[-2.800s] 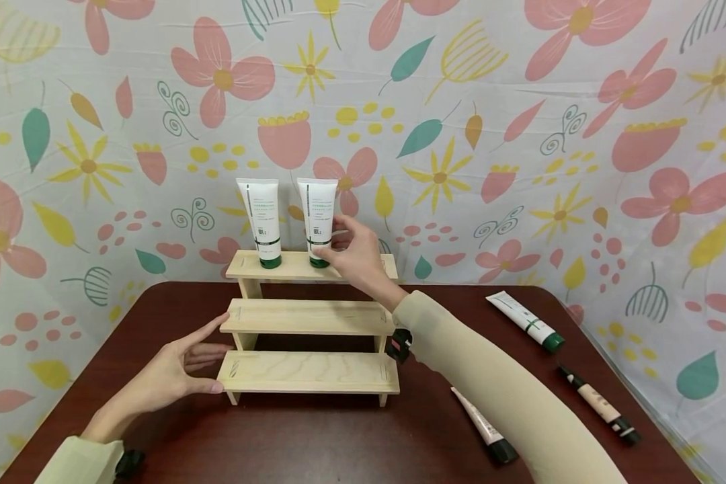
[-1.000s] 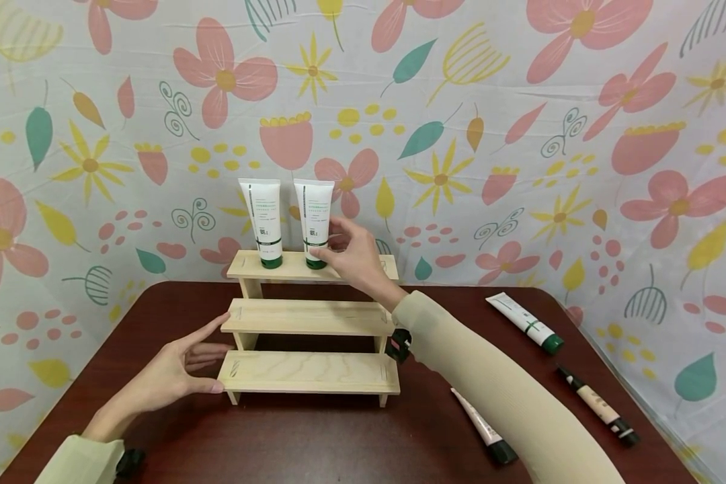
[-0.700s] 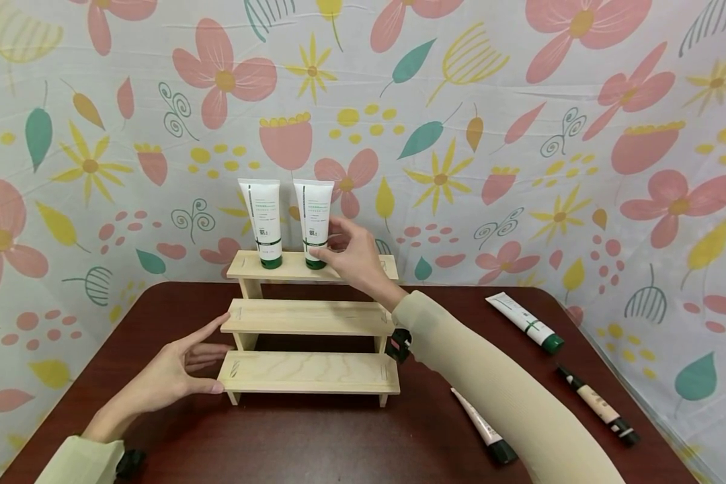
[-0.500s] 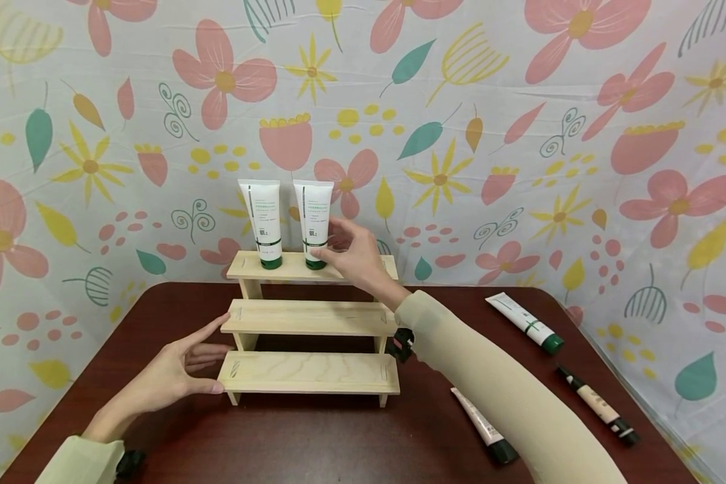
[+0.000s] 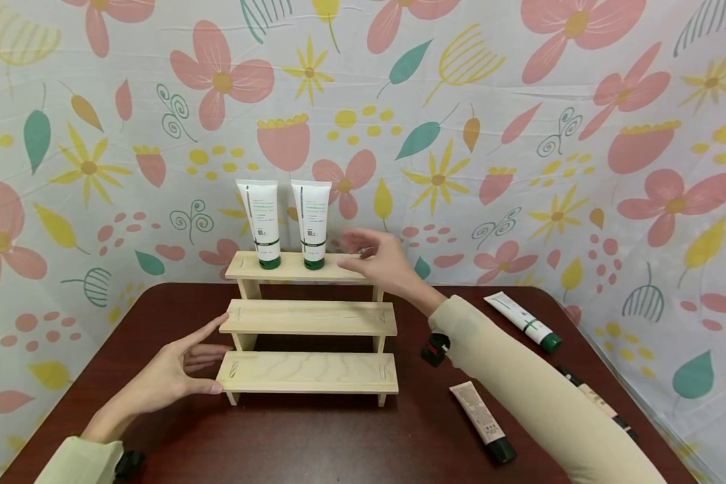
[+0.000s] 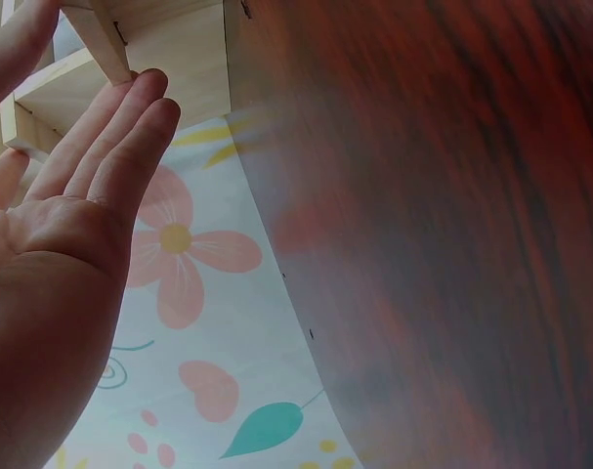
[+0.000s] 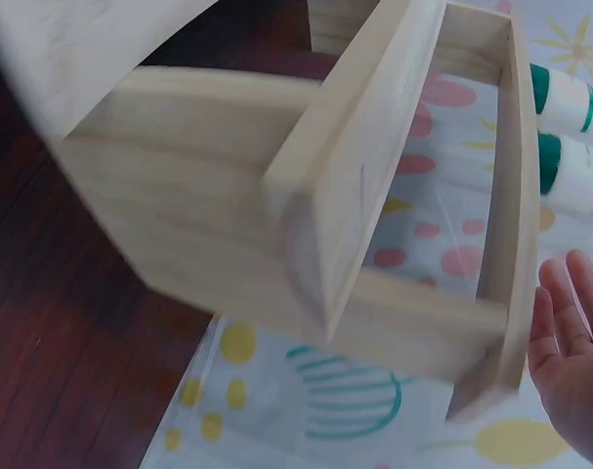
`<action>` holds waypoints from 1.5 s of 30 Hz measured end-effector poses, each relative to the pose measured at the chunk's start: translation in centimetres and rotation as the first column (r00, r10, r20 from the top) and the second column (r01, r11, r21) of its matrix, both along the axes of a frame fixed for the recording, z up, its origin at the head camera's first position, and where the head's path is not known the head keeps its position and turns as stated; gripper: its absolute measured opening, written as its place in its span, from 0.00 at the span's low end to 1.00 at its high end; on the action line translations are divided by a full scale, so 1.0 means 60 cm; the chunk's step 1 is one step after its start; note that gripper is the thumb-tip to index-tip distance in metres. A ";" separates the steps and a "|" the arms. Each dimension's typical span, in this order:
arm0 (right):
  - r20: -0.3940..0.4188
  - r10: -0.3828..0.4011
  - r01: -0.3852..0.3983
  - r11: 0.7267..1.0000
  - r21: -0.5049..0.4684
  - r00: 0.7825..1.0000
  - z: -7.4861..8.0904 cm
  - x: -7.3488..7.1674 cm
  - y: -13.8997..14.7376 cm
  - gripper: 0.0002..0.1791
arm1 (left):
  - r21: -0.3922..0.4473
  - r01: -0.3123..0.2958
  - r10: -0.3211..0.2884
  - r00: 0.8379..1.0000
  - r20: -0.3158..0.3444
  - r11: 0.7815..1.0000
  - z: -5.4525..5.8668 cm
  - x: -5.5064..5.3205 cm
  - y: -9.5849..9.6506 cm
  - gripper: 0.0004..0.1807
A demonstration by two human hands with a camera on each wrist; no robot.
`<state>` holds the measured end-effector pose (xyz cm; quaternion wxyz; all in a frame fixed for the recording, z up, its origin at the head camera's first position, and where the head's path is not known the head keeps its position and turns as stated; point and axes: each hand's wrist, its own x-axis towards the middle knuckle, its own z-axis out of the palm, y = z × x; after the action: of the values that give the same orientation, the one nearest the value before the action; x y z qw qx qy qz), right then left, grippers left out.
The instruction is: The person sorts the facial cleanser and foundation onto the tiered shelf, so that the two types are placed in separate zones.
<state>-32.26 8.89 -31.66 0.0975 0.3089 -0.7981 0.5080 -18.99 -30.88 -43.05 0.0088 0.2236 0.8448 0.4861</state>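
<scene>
Two white squeeze tubes with green caps, the left tube (image 5: pixel 263 218) and the right tube (image 5: pixel 312 218), stand cap down on the top step of a three-step wooden display rack (image 5: pixel 308 373). Just right of the second tube, my right hand (image 5: pixel 387 262) hovers over the top step, fingers loosely bent, holding nothing. A gap separates it from the tube. My left hand (image 5: pixel 163 373) rests against the rack's left side, thumb at the bottom step's corner and index fingertip at the middle step's end. In the left wrist view its fingers (image 6: pixel 130 147) are straight.
On the dark red table (image 5: pixel 278 444), right of the rack, lie a white green-capped tube (image 5: pixel 523 321), a beige black-capped tube (image 5: pixel 480 417) and a slim beige-and-black tube (image 5: pixel 599 402) partly behind the right sleeve. A flower-patterned cloth (image 5: pixel 490 101) hangs behind.
My right hand has let go of the right tube and drawn back to the right; that tube shifted slightly left earlier and now stands alone. My left hand has stayed in place.
</scene>
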 end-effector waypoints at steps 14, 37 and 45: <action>-0.078 -0.087 0.098 0.984 0.146 0.993 -0.005 0.025 0.155 0.27 | 0.003 0.007 -0.007 1.000 0.003 1.000 0.002 -0.001 0.002 0.62; -0.143 -0.339 0.365 0.893 0.263 0.930 -0.097 0.075 0.393 0.24 | 0.005 0.007 -0.007 1.000 0.002 1.000 0.002 -0.001 0.000 0.63; -0.108 -0.377 0.392 0.866 0.311 0.920 -0.117 0.085 0.449 0.25 | 0.003 0.005 -0.005 1.000 0.010 1.000 0.002 0.000 0.002 0.63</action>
<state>-27.17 35.84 -38.67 0.1618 0.1667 -0.9141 0.3324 -18.99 -30.78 -42.91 0.0139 0.2235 0.8435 0.4882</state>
